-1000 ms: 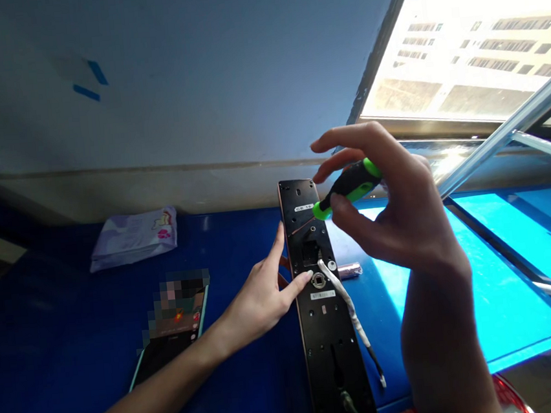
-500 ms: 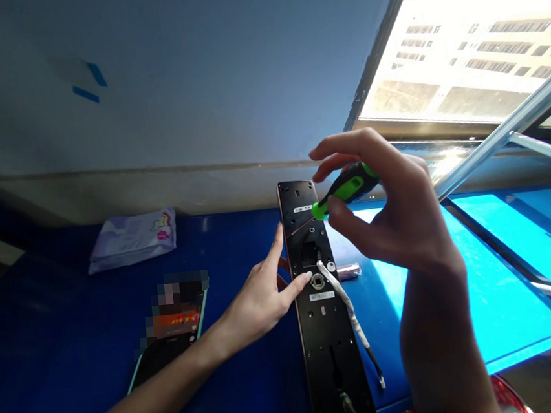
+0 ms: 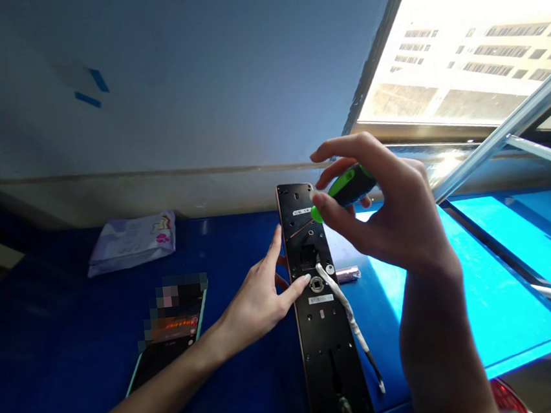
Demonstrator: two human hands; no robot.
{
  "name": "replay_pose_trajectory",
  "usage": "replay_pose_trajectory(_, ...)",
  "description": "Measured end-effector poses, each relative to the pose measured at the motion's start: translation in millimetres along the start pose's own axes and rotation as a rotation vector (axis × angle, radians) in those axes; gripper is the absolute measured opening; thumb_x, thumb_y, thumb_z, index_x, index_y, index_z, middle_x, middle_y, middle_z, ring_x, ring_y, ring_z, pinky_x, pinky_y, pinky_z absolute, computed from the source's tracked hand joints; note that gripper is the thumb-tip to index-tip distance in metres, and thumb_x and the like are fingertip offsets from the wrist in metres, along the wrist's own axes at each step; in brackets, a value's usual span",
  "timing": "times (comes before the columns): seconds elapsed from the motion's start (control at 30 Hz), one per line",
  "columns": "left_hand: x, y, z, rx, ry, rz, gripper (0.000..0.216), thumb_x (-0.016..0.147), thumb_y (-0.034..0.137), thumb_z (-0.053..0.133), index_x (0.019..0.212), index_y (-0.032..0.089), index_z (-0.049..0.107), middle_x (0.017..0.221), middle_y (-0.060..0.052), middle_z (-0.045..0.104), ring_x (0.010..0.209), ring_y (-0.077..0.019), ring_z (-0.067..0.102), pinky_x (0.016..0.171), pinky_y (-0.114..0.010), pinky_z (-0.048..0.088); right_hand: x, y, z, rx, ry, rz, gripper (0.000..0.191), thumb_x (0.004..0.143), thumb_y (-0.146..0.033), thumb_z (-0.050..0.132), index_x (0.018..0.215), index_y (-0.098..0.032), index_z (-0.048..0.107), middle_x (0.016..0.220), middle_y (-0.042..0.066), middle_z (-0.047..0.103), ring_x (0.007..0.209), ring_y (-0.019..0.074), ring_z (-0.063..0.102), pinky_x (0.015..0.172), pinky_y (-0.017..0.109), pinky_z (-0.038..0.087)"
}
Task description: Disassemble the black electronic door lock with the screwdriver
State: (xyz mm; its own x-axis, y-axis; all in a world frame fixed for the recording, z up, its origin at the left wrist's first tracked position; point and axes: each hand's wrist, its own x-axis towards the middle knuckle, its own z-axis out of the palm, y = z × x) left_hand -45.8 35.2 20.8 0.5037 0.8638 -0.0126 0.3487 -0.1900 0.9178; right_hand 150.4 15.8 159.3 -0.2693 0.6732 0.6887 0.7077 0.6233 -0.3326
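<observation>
A long black door lock panel [image 3: 325,341] lies on the blue table, its back face up, with screw holes, a square socket and white labels. My left hand [image 3: 259,292] grips its left side, thumb on the face beside the socket and some fingers hidden behind the edge. Above the panel's far end, my right hand [image 3: 398,214] pinches a screwdriver [image 3: 349,186] by its green and black handle. The thin shaft slants down left over the panel; whether its tip touches a screw, I cannot tell. A white-wrapped cable [image 3: 346,310] runs from the panel over its right edge.
On the blue table [image 3: 243,378], a phone [image 3: 173,356] lies left of my forearm and a lilac packet [image 3: 133,243] sits near the wall. A pinkish cylinder [image 3: 348,275] pokes out right of the panel. Metal rails [image 3: 503,139] cross at the right, before a bright window [image 3: 477,76].
My right thumb has slid left and forward along the screwdriver handle, and the handle has turned between the fingers. My left hand and the lock panel stay in place.
</observation>
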Motion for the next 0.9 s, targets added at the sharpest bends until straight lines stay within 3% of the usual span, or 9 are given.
replay_pose_trajectory(0.17, 0.6, 1.5, -0.7, 0.003, 0.006, 0.005, 0.105, 0.096, 0.044, 0.07, 0.173, 0.027, 0.001, 0.123, -0.011, 0.073, 0.087, -0.0225, 0.076, 0.08, -0.035, 0.064, 0.2, 2.4, -0.8, -0.01, 0.011, 0.007, 0.022, 0.093, -0.017, 0.07, 0.113, -0.025, 0.067, 0.089, -0.002, 0.075, 0.073, 0.0135, 0.069, 0.071, 0.031, 0.059)
replay_pose_trajectory(0.33, 0.9, -1.1, -0.4, 0.02, 0.018, 0.03, 0.104, 0.096, 0.047, 0.07, 0.173, 0.027, 0.004, 0.123, -0.012, 0.073, 0.081, -0.0209, 0.076, 0.071, -0.032, 0.063, 0.2, -1.8, -3.0, 0.043, -0.048, 0.033, 0.044, 0.087, -0.011, 0.064, 0.126, -0.031, 0.062, 0.112, 0.003, 0.076, 0.095, 0.0219, 0.074, 0.083, 0.039, 0.064)
replay_pose_trajectory(0.53, 0.5, 1.3, 0.2, 0.005, 0.024, -0.003, 0.105, 0.093, 0.042, 0.071, 0.173, 0.023, 0.006, 0.121, -0.013, 0.074, 0.079, -0.0221, 0.077, 0.066, -0.031, 0.062, -0.3, 0.6, -0.5, -0.027, -0.011, 0.035, 0.019, 0.096, -0.035, 0.074, 0.112, -0.027, 0.067, 0.089, -0.001, 0.076, 0.069, 0.0152, 0.067, 0.071, 0.034, 0.061)
replay_pose_trajectory(0.6, 0.7, 1.6, 0.1, 0.001, 0.024, -0.002, 0.106, 0.092, 0.042, 0.071, 0.173, 0.023, 0.006, 0.121, -0.013, 0.074, 0.079, -0.0221, 0.076, 0.065, -0.031, 0.062, 0.3, 1.0, -0.5, -0.014, -0.002, 0.02, 0.017, 0.096, -0.028, 0.072, 0.111, -0.026, 0.067, 0.09, -0.001, 0.076, 0.072, 0.0153, 0.068, 0.073, 0.034, 0.06)
replay_pose_trajectory(0.73, 1.1, 1.8, -1.6, -0.003, 0.019, 0.011, 0.106, 0.093, 0.043, 0.072, 0.173, 0.024, 0.006, 0.121, -0.012, 0.073, 0.08, -0.0211, 0.076, 0.067, -0.03, 0.062, 0.8, -0.3, -1.3, 0.05, -0.038, 0.018, 0.039, 0.088, -0.01, 0.065, 0.122, -0.028, 0.062, 0.108, 0.003, 0.076, 0.091, 0.0197, 0.074, 0.082, 0.036, 0.061)
replay_pose_trajectory(0.9, 1.4, 1.6, -3.6, -0.032, 0.044, 0.007, 0.102, 0.092, 0.042, 0.074, 0.172, 0.025, 0.013, 0.127, -0.014, 0.069, 0.08, -0.0198, 0.075, 0.069, -0.031, 0.064, -1.0, 4.1, 0.8, 0.018, -0.001, 0.026, 0.029, 0.094, -0.023, 0.071, 0.121, -0.024, 0.062, 0.093, -0.001, 0.074, 0.071, 0.0149, 0.068, 0.072, 0.034, 0.06)
